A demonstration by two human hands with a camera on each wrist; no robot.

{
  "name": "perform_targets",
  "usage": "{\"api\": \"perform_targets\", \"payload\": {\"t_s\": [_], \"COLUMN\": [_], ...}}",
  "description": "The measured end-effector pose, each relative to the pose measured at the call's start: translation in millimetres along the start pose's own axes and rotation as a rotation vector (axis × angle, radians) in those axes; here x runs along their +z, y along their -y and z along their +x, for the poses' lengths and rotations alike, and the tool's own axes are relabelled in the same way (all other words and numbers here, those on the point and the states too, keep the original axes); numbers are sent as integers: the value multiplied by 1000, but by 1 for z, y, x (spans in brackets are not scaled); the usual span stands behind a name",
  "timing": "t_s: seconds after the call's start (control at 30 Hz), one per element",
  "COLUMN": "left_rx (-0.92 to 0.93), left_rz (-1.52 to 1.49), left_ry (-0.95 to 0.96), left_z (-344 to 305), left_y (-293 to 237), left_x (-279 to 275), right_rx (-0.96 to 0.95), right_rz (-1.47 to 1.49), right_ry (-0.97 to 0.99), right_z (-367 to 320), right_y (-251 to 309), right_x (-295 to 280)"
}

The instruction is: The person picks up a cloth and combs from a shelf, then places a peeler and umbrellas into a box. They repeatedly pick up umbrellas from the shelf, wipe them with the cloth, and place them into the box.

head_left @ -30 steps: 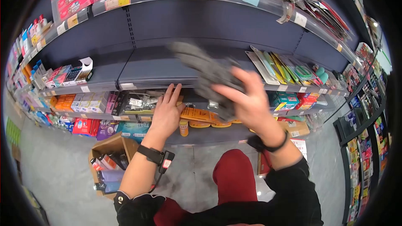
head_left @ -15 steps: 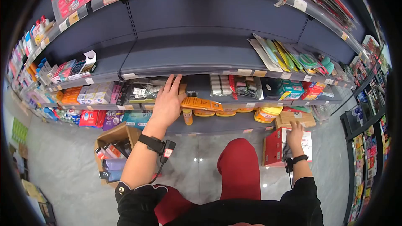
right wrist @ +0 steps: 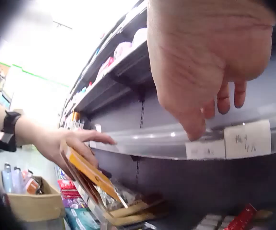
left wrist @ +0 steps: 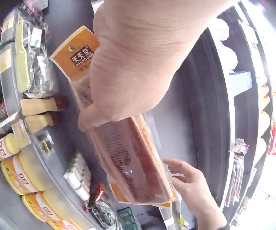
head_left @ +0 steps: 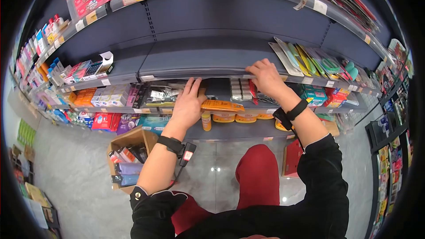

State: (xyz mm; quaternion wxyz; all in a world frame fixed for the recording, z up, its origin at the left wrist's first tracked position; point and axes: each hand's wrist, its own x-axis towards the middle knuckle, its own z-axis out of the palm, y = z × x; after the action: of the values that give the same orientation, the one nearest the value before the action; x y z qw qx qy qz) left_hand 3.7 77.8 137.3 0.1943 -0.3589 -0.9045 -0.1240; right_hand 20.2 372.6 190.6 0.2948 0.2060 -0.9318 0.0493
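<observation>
My left hand (head_left: 187,107) is at the front edge of the middle shelf, its fingers stretched toward the lip. Its thumb holds an orange comb package (head_left: 222,106) against the palm. The left wrist view shows the pack's orange header card (left wrist: 79,54), printed DAILYCOMB, and its clear window (left wrist: 133,160); the hand covers part of the pack. My right hand (head_left: 268,79) rests at the same shelf edge farther right, fingers loosely bent and holding nothing. In the right wrist view a fingertip is right at a white price label (right wrist: 205,150).
Carded goods (head_left: 305,64) stand right on the middle shelf. Below are packs of white rolls (head_left: 240,90) and yellow tubs (head_left: 223,118). On the floor stand a cardboard box (head_left: 116,144) of bottles at left and a red box (head_left: 291,159) at right.
My right hand carried dark packets a second ago, then was empty over the red box, and has now come up to the shelf edge. The left hand keeps the comb package at the shelf.
</observation>
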Motion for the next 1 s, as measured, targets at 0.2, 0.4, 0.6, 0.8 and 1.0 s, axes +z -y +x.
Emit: {"api": "perform_targets", "payload": {"t_s": [0.2, 0.4, 0.6, 0.8, 1.0], "left_rx": [7, 10, 37, 8, -2], "left_rz": [14, -11, 16, 14, 0], "left_ry": [12, 2, -67, -2, -2], "left_z": [-3, -6, -9, -9, -10], "left_y": [5, 7, 12, 9, 8], "left_x": [5, 8, 17, 10, 8], "right_rx": [-22, -14, 77, 49, 93], "right_rz": [-109, -252, -249, -217, -217], "right_ry": [0, -51, -32, -100, -100], "right_z": [-6, 3, -5, -9, -5], "right_y": [4, 20, 22, 22, 24], "right_x": [19, 25, 41, 43, 45]}}
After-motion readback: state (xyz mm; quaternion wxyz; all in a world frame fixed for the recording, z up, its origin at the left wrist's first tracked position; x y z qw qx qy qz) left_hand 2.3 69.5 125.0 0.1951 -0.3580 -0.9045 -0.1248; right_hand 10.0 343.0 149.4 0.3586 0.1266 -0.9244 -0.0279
